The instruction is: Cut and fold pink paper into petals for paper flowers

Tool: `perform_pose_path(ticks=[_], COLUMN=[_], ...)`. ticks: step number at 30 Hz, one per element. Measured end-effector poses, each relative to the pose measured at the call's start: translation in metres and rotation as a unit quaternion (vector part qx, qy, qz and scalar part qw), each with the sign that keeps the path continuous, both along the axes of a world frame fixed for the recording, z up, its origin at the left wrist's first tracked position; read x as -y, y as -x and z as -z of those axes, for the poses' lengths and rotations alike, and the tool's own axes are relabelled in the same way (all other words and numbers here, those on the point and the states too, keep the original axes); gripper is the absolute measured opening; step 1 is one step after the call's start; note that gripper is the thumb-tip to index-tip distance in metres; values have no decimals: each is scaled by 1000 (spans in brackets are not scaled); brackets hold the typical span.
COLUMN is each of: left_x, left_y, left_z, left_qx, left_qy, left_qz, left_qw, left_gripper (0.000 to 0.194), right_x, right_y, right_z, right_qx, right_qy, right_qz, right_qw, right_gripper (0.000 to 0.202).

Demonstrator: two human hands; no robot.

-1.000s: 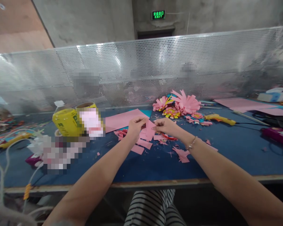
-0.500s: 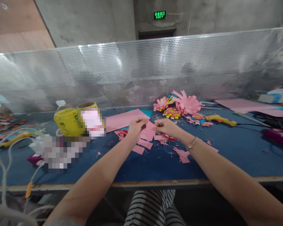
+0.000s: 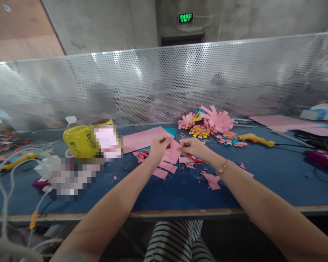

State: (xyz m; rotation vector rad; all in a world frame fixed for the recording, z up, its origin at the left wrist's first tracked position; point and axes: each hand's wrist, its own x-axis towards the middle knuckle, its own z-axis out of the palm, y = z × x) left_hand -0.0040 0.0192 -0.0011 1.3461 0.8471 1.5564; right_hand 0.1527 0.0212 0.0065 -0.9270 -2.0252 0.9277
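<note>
Between my two hands is a piece of pink paper (image 3: pixel 174 148), pinched at its left side by my left hand (image 3: pixel 159 147) and at its right side by my right hand (image 3: pixel 191 147). Both hands have their fingers closed on it. Beneath and in front of them lie cut pink strips (image 3: pixel 168 167) on the blue table top (image 3: pixel 180 196). Red-handled scissors (image 3: pixel 196 160) lie partly hidden by my right hand. Behind my left hand rests a large pink sheet (image 3: pixel 142 138) over a blue-green one.
Paper flowers (image 3: pixel 215 120) and a yellow glue gun (image 3: pixel 257 139) lie at the back right. At left stand a yellow-labelled bottle (image 3: pixel 79 141), a yellow roll and white cables (image 3: pixel 5 193). A perforated metal screen (image 3: pixel 142 87) crosses behind the table.
My left hand's fingers have shifted slightly on the paper's left side. My right hand stays in nearly the same place, and the view has moved very slightly.
</note>
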Motion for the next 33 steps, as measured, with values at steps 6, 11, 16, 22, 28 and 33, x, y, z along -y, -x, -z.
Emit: perform_pose_path(ticks=[6, 11, 16, 22, 28, 33], left_x=[6, 6, 6, 7, 7, 8], left_y=[-1, -2, -5, -2, -4, -4], left_z=[-3, -1, 1, -2, -2, -3], left_qx=[9, -89, -130, -210, -179, -164], left_qy=[-3, 17, 42, -21, -8, 19], left_qz=[-4, 49, 62, 53, 65, 62], left_qw=[1000, 995, 989, 976, 982, 984], left_gripper=[26, 30, 33, 30, 18, 19], right_x=[2, -1, -4, -6, -9, -10], right_y=[4, 2, 1, 0, -2, -1], right_z=[-1, -1, -1, 0, 1, 3], right_qx=[-35, -107, -146, -162, -184, -192], right_qy=[8, -1, 2, 2, 8, 5], right_qz=[8, 60, 93, 94, 108, 115], right_qw=[999, 993, 985, 982, 977, 975], right_gripper=[24, 26, 24, 22, 20, 21])
